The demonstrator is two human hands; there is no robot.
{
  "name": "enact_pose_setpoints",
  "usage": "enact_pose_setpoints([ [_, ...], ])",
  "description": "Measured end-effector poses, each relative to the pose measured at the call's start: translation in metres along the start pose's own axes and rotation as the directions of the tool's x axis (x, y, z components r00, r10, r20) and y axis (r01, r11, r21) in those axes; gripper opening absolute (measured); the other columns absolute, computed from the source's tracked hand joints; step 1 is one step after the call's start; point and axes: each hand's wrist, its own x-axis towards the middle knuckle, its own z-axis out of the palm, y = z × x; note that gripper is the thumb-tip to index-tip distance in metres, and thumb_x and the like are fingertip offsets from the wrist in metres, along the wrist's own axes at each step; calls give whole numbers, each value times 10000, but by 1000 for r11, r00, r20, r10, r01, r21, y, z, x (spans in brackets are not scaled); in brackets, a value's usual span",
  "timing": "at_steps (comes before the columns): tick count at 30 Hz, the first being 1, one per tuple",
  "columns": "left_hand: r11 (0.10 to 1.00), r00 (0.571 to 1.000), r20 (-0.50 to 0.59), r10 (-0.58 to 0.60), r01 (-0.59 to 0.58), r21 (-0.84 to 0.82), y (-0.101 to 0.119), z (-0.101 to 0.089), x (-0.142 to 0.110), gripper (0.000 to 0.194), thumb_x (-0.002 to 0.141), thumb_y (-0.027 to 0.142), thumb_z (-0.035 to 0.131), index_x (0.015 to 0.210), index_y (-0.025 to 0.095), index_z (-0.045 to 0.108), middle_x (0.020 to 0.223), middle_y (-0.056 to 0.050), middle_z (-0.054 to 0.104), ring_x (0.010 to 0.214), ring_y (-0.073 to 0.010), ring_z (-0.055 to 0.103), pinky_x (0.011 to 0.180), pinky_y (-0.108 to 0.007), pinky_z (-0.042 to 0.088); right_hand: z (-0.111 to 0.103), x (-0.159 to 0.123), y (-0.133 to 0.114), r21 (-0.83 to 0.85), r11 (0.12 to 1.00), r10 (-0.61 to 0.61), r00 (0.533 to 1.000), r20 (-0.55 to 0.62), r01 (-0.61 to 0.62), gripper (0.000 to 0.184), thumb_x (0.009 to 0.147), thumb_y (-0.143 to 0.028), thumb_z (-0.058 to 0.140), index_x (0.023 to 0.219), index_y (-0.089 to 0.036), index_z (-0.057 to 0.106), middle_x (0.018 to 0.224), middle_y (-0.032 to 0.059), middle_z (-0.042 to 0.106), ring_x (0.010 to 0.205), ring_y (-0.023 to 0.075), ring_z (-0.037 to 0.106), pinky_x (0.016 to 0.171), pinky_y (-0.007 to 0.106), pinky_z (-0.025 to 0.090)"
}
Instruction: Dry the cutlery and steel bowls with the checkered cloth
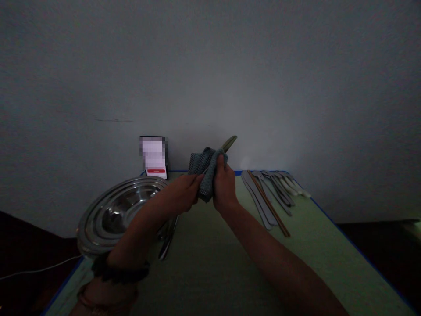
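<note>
Utensil (229, 144), prob. metal: one rounded, narrow end projects from the upper R side of a folded grey-blue cloth (206, 177), held above the table (204, 263) in front of the wall (230, 79). The rest is hidden, so spoon vs. knife can't be told.

Grip: R hand (226, 186) is closed round the cloth, thumb up along it, prob. w/ the utensil's shank inside; L hand (186, 191) pinches the cloth's lower L part, fingers pressed together. Whether L also bears on the utensil is hidden.

Handling (est.): utensil light, stiff, not fragile; smooth, so apt to slip or turn if wet. Cloth soft, limp, w/ a textured weave that should add friction. Best hold: R firm at mid-shank thru the cloth, exposed end free; L light, w/ extra care if the edge is sharp.

Surroundings: steel basin (86, 228) at L, partly behind the L forearm; loose cutlery (168, 241) just beside it; lit phone (154, 158) upright at the far L edge. At R, flat knives (255, 199), brown chopsticks (269, 206) & further utensils w/ pale ends (296, 186), roughly side by side.
</note>
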Motion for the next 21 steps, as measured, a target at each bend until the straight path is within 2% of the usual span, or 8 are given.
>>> enact_pose_setpoints([
  [2, 999, 999, 8, -44, 44, -7, 3, -1, -4, 178, 853, 298, 389, 751, 190, 487, 595, 20, 491, 482, -109, 421, 448, -230, 330, -1, 0, -2, 22, 1000, -14, 1000, 15, 13, 447, 765, -601, 496, 641, -177, 567, 575, -46, 514, 539, 82, 434, 537, 230, 368],
  [4, 997, 995, 82, -63, 67, -42, 8, -4, -9, 271, 888, 372, 353, 761, 183, 500, 622, 8, 547, 503, -115, 491, 442, -222, 372, -4, 4, -5, 52, 999, -12, 1000, 6, 11, 427, 765, -587, 508, 660, -179, 573, 585, -45, 528, 550, 88, 452, 546, 234, 378],
  [6, 997, 984, 172, -37, 48, -62, 12, -8, -14, 279, 886, 406, 395, 820, 176, 539, 738, -18, 631, 597, -134, 583, 474, -221, 428, -7, 9, -8, 97, 995, -1, 1000, -12, 2, 402, 776, -562, 509, 708, -175, 596, 644, -28, 577, 596, 98, 498, 587, 245, 407],
  [9, 998, 976, 220, 6, 6, -56, 15, -15, -19, 239, 871, 362, 455, 899, 171, 596, 883, -43, 687, 735, -158, 648, 564, -232, 489, -10, 15, -12, 191, 981, 22, 999, -25, -17, 368, 794, -521, 508, 770, -171, 617, 737, -3, 626, 678, 112, 552, 674, 266, 445],
  [14, 999, 960, 280, 13, -1, -43, 12, -24, -21, 219, 816, 332, 555, 926, 172, 658, 896, -40, 715, 781, -173, 667, 652, -245, 506, -8, 14, -18, 279, 956, 98, 995, -25, -87, 319, 812, -471, 512, 741, -174, 604, 694, -12, 609, 652, 110, 553, 700, 288, 468],
  [19, 997, 983, 185, -17, 2, 80, 9, -27, -20, 216, 810, 359, 575, 889, 196, 694, 810, -5, 718, 722, -152, 656, 647, -230, 479, -6, 13, -24, 377, 912, 184, 983, -20, -163, 296, 841, -435, 485, 752, -175, 596, 713, -3, 633, 687, 116, 583, 705, 286, 489],
  [21, 993, 984, 179, -4, -18, 118, 7, -26, -18, 214, 785, 370, 609, 870, 195, 696, 799, -2, 716, 723, -150, 653, 638, -221, 463, -7, 13, -24, 402, 899, 193, 981, -9, -173, 297, 846, -437, 475, 763, -178, 594, 722, -1, 641, 712, 119, 593, 712, 283, 495],
])
